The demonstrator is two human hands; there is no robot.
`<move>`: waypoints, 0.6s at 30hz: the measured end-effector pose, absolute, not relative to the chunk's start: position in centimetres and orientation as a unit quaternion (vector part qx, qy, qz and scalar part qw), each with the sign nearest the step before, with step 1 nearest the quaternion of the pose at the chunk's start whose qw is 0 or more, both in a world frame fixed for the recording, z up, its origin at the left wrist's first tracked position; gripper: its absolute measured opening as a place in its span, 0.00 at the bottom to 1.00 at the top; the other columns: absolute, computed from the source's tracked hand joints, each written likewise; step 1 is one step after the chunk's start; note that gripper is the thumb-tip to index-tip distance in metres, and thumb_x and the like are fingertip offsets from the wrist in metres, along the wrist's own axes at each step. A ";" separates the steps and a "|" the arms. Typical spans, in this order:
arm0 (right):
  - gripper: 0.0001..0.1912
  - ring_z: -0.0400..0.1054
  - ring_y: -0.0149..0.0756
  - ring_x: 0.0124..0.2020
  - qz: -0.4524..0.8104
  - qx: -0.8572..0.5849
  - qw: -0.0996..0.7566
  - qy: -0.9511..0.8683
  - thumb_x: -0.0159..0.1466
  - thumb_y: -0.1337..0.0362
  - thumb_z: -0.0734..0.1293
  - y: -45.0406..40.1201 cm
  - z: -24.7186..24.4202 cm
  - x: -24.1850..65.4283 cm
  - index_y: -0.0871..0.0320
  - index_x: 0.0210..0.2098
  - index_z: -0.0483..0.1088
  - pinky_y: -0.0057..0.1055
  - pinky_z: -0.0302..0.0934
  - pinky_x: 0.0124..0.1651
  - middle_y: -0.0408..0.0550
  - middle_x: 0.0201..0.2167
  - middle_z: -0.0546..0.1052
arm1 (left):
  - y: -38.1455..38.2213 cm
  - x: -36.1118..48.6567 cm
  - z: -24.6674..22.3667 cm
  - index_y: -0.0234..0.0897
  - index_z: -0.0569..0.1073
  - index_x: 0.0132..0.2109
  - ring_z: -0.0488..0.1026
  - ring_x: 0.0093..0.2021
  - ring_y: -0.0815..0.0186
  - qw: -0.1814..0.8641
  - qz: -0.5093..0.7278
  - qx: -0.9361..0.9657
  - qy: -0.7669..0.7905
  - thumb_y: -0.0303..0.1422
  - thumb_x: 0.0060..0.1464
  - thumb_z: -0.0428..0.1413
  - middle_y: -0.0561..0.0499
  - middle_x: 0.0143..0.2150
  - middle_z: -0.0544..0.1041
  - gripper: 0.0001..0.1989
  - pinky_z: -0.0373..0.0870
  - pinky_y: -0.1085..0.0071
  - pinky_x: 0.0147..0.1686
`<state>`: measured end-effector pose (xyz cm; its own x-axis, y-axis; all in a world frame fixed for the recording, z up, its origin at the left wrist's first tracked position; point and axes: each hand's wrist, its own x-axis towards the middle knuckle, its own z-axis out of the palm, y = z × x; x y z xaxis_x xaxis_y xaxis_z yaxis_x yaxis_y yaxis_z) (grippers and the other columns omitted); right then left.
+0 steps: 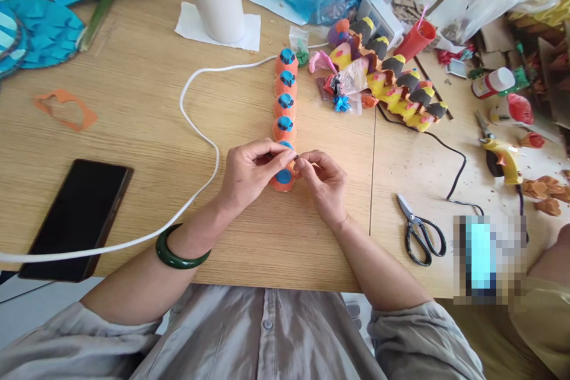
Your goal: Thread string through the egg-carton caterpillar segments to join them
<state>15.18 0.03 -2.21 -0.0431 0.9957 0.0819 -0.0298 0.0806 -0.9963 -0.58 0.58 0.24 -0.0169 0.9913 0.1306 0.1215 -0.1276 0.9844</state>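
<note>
A strip of orange-painted egg-carton cups (285, 108) stands on the table in front of me, running away from my body. Each cup has a blue disc on top, and the farther discs carry black marks. Over its near end, my left hand (253, 171) pinches with thumb and forefinger. Fingertip to fingertip with it, my right hand (326, 183) is also closed in a pinch. Between them shows a small dark piece (296, 157), perhaps modelling clay. My fingers partly cover the second-nearest cup; the nearest disc (284, 176) is plain blue.
Left of my arm lies a phone (75, 219), crossed by a white cable (180, 101). Scissors (418, 231) and a yellow glue gun (503, 157) lie right. Beyond are a painted egg carton (401, 86), clay packets (350, 83) and a white bottle (214, 0). Someone sits at right.
</note>
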 end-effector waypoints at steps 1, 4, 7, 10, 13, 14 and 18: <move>0.15 0.72 0.29 0.31 0.499 -0.463 0.517 -0.519 0.64 0.49 0.73 0.0 -2.2 15.2 0.54 0.33 0.76 0.30 0.71 0.37 0.41 0.31 0.79 | 0.6 -0.6 0.3 0.38 0.83 0.34 0.76 0.30 0.69 0.419 0.509 0.564 0.497 0.37 0.58 0.66 0.53 0.30 0.82 0.08 0.71 0.74 0.31; 0.15 0.71 0.27 0.28 0.496 -0.466 0.523 -0.512 0.64 0.49 0.73 0.0 -2.1 15.2 0.55 0.32 0.76 0.29 0.70 0.36 0.40 0.29 0.78 | 0.5 -0.5 0.5 0.39 0.83 0.34 0.75 0.30 0.69 0.405 0.505 0.576 0.499 0.38 0.59 0.65 0.53 0.29 0.80 0.09 0.71 0.73 0.32; 0.15 0.70 0.26 0.27 0.492 -0.465 0.529 -0.511 0.64 0.50 0.73 0.1 -2.0 15.2 0.55 0.32 0.75 0.28 0.69 0.35 0.39 0.28 0.77 | 0.5 -0.6 0.9 0.39 0.85 0.36 0.75 0.31 0.69 0.433 0.493 0.564 0.502 0.40 0.63 0.61 0.52 0.31 0.81 0.12 0.70 0.72 0.31; 0.15 0.70 0.26 0.27 0.491 -0.467 0.532 -0.508 0.64 0.50 0.73 0.2 -1.9 15.2 0.55 0.32 0.75 0.28 0.69 0.34 0.38 0.27 0.76 | 0.5 -0.7 1.1 0.39 0.85 0.39 0.76 0.32 0.68 0.467 0.485 0.548 0.497 0.41 0.64 0.60 0.51 0.34 0.82 0.13 0.70 0.72 0.30; 0.16 0.69 0.25 0.26 0.492 -0.478 0.529 -0.501 0.64 0.49 0.73 0.3 -1.9 15.2 0.55 0.32 0.74 0.27 0.70 0.33 0.39 0.27 0.76 | 0.7 -0.9 0.9 0.40 0.85 0.40 0.77 0.34 0.66 0.472 0.471 0.555 0.497 0.40 0.61 0.62 0.51 0.34 0.82 0.10 0.72 0.70 0.33; 0.17 0.69 0.26 0.26 0.492 -0.481 0.528 -0.498 0.64 0.48 0.73 0.3 -2.0 15.2 0.55 0.32 0.74 0.28 0.70 0.33 0.39 0.27 0.76 | 0.7 -0.9 0.8 0.40 0.85 0.40 0.78 0.35 0.66 0.468 0.467 0.563 0.496 0.40 0.60 0.63 0.51 0.34 0.82 0.10 0.73 0.70 0.34; 0.18 0.70 0.26 0.26 0.493 -0.480 0.525 -0.501 0.63 0.47 0.74 0.3 -2.1 15.3 0.55 0.32 0.75 0.27 0.70 0.33 0.39 0.28 0.77 | 0.7 -0.9 0.5 0.40 0.85 0.38 0.78 0.35 0.66 0.448 0.465 0.582 0.495 0.38 0.59 0.64 0.51 0.34 0.83 0.08 0.73 0.70 0.36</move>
